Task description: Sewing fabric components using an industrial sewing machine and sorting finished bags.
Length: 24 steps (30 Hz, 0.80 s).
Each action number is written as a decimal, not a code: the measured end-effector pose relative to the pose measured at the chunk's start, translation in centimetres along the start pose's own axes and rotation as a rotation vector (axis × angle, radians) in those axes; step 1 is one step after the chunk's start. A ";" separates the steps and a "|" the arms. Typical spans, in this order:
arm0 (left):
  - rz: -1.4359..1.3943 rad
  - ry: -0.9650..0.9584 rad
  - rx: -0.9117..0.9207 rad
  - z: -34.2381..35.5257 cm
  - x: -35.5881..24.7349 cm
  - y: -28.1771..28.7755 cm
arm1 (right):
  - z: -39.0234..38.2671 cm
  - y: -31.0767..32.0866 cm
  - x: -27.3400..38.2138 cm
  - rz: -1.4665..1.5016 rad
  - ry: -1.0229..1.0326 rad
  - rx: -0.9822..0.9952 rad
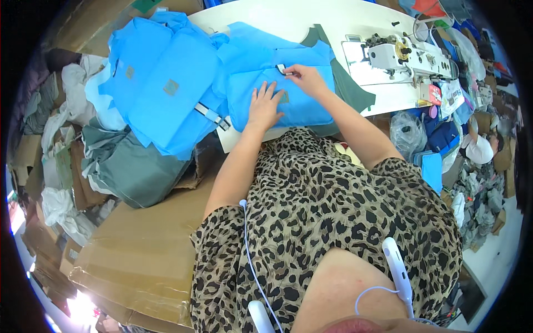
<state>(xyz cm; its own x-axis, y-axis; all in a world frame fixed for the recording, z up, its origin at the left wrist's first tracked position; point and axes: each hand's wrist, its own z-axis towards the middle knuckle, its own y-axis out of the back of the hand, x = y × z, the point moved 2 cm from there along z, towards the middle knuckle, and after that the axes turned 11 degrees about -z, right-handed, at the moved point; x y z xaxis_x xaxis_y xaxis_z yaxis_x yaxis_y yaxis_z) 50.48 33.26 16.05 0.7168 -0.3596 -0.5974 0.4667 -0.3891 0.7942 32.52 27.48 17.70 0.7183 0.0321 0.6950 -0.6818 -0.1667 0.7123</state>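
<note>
So, biggest first: there's a white surface (333, 22) running across the top, with a big cardboard box (139, 244) at lower left. A heap of blue fabric pieces (161, 83) sits left of the work spot, with a bundle of grey-green cloth (130, 166) just below it. The blue fabric piece (244, 80) being handled lies on the surface right in front of the person, partly over some dark green fabric (355, 91). White sewing machine (411, 55) is off to the right. Left hand (266, 105) is pressed flat on the blue piece, fingers spread, gripping nothing, right beside a small square patch (285, 97). Right hand (304, 79) has its fingers pinched on a little black-and-white tab (281, 68) on that piece.
</note>
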 end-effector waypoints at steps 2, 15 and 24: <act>0.051 -0.057 -0.008 0.1 -0.2 0.0 | -0.9 -1.2 -1.1 0.100 0.084 -0.066; 0.078 -0.025 -0.021 0.0 0.1 -0.5 | -1.6 -3.9 -1.4 -0.317 0.433 -0.217; -0.097 0.211 -1.226 -5.2 7.1 10.7 | -2.4 -3.1 -1.0 -0.292 0.395 -0.193</act>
<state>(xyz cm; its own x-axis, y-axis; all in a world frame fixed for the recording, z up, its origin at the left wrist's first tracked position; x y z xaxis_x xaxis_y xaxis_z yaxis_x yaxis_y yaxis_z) 63.24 30.97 20.87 0.6689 -0.1865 -0.7196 0.6159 0.6811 0.3960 33.59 30.36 15.07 0.8007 0.4254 0.4218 -0.5007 0.0887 0.8611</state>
